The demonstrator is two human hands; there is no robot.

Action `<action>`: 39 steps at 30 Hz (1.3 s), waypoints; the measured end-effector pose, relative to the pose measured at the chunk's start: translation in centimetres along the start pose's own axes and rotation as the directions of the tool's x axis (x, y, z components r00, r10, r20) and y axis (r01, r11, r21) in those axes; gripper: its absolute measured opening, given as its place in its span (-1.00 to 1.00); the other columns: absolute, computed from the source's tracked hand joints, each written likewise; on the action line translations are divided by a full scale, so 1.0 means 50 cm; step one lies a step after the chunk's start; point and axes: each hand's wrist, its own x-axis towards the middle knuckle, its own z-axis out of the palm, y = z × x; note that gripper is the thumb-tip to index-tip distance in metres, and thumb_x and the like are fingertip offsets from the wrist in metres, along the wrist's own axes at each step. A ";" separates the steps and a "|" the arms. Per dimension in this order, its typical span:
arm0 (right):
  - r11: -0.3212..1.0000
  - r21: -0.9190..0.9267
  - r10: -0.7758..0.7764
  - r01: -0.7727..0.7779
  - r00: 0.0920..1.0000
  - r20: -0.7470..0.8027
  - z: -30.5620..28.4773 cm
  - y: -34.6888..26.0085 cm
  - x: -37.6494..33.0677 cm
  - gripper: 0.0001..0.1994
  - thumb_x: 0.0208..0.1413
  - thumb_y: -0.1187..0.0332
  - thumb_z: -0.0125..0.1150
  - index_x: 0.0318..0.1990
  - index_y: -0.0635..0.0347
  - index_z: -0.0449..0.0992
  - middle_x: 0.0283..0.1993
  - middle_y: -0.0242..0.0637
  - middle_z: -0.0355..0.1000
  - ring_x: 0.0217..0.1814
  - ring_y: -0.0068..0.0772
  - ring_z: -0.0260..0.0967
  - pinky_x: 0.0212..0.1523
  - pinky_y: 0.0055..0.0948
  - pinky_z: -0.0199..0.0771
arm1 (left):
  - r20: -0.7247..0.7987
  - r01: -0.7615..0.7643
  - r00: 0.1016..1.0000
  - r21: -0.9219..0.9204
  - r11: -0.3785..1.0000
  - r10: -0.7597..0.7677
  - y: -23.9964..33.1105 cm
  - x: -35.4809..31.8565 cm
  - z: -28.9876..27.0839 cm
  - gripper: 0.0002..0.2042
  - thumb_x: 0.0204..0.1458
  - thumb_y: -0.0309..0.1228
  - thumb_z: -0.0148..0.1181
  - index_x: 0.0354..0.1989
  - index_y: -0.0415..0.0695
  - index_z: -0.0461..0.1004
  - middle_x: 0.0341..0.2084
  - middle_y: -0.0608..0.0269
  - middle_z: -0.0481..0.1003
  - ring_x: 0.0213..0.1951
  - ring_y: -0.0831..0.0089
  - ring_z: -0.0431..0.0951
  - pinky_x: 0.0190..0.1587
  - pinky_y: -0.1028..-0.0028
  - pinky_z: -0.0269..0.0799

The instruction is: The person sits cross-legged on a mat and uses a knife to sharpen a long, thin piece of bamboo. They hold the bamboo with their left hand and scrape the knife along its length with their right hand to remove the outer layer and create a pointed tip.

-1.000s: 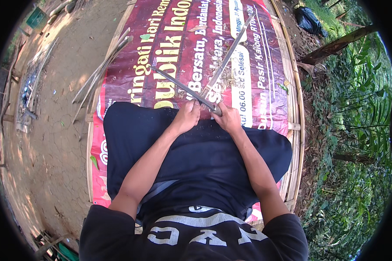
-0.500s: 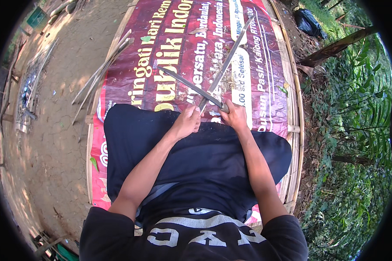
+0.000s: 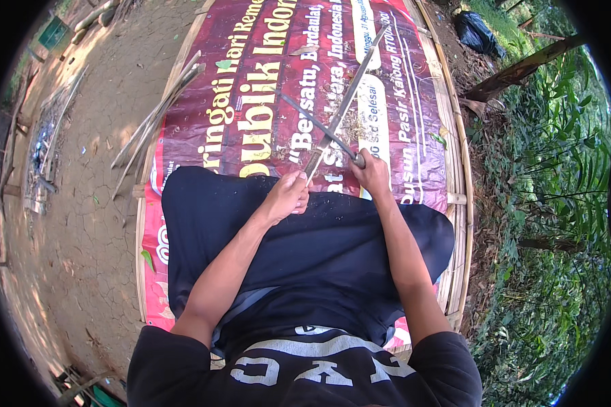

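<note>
In the head view, the left hand [image 3: 290,198] is closed around the near end of a strip [image 3: 349,98], thumb along its upper side. The strip points far and to the right, reaching well out over the banner [image 3: 197,146], and its near part looks paler than the rest. The right hand [image 3: 373,173], apart from the left and a little farther out, is closed on the handle of a knife [image 3: 312,121]. The knife's dark blade points far and to the left, crossing the strip just beyond the hands; whether the edge bites in is too small to tell.

Shavings [image 3: 352,127] lie on the banner around the strip, to its right. The maroon banner covers a bamboo platform [image 3: 459,230], and dark cloth [image 3: 305,254] spreads over the lap at its near part. Sticks [image 3: 159,112] lean at the platform's left edge, with bare soil [image 3: 81,237] beyond. A leaf [image 3: 147,260] rests near left. Far right are a black bag [image 3: 479,34] and a log [image 3: 519,73]; plants [image 3: 550,169] fill the right.
</note>
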 end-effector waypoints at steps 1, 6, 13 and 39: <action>0.999 0.005 0.049 -0.049 0.999 -0.020 0.006 0.007 0.016 -0.66 0.09 0.12 0.32 -0.33 0.22 0.41 -0.54 0.04 0.49 -0.45 0.20 0.49 -0.43 0.05 0.45 | -0.003 -0.016 1.000 0.039 0.999 0.016 -0.001 0.001 -0.002 -0.75 0.40 -0.25 -0.18 -0.28 -0.14 0.24 -0.66 0.52 0.05 -0.66 0.71 0.06 -0.64 0.60 0.06; 0.923 0.068 0.382 -0.378 0.923 -0.048 -0.008 0.026 0.028 -0.60 0.18 0.04 0.19 -0.30 0.31 0.47 -0.48 0.24 0.48 -0.32 0.36 0.49 -0.29 0.13 0.47 | 0.067 0.013 0.998 0.030 0.999 -0.015 -0.004 0.007 0.009 -0.74 0.41 -0.24 -0.19 -0.27 -0.15 0.25 -0.66 0.51 0.09 -0.66 0.71 0.07 -0.64 0.60 0.08; 0.997 -0.062 -0.031 0.036 0.996 0.086 -0.022 -0.022 -0.013 -0.67 0.08 0.10 0.31 -0.35 0.19 0.43 -0.54 0.00 0.51 -0.46 0.16 0.50 -0.43 0.01 0.48 | -0.070 -0.126 0.984 0.389 0.912 0.166 -0.015 0.021 -0.011 -0.69 0.39 -0.24 -0.18 -0.30 -0.22 0.35 -0.67 0.38 0.28 -0.64 0.62 0.28 -0.58 0.50 0.24; 0.980 0.053 0.186 -0.191 0.979 0.084 -0.006 -0.029 -0.005 -0.65 0.17 0.08 0.21 -0.29 0.25 0.46 -0.53 0.17 0.47 -0.40 0.27 0.49 -0.38 0.10 0.47 | -0.082 -0.174 0.930 0.761 0.625 0.360 0.000 0.031 -0.017 -0.74 0.27 -0.36 0.00 -0.32 -0.37 0.37 -0.67 -0.11 0.40 -0.57 -0.01 0.48 -0.43 0.09 0.29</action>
